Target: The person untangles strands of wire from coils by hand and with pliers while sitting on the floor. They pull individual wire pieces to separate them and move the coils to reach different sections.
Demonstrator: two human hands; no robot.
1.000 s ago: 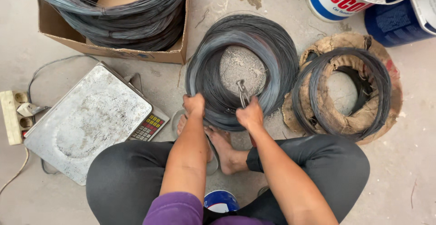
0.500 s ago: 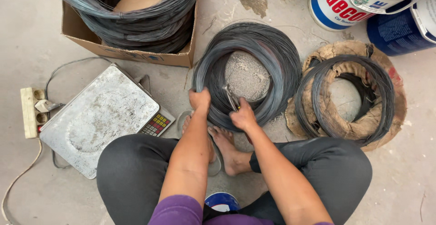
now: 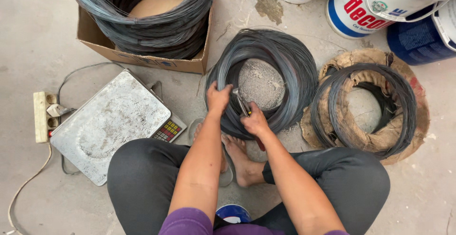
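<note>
The concrete floor [image 3: 28,35] carries everything here, and you squat at its six o'clock edge. At eleven o'clock a cardboard box [image 3: 142,59] holds the largest wire bundle [image 3: 142,12]. At nine o'clock lies a flat metal scale [image 3: 111,121] with a power strip [image 3: 43,116] beyond it. At three o'clock a smaller coil [image 3: 363,109] rests on a burlap ring [image 3: 418,121], with paint buckets [image 3: 365,7] at one o'clock.

The dark wire coil [image 3: 285,64] lies flat at the centre, just ahead of your bare foot. Your left hand [image 3: 217,97] is closed over its near rim at about eight o'clock of the ring. Your right hand [image 3: 254,121] is wrapped around pliers [image 3: 241,103], whose nose points into the strands beside the left.

Judging by its bulk, the coil is heavy, stiff and springy; loose ends could whip or prick. Grip several strands together at the rim, not a single wire.

The plier tips are hard to make out among the strands, the wire end is not distinguishable, and the bundle and buckets are cut off at the top.
</note>
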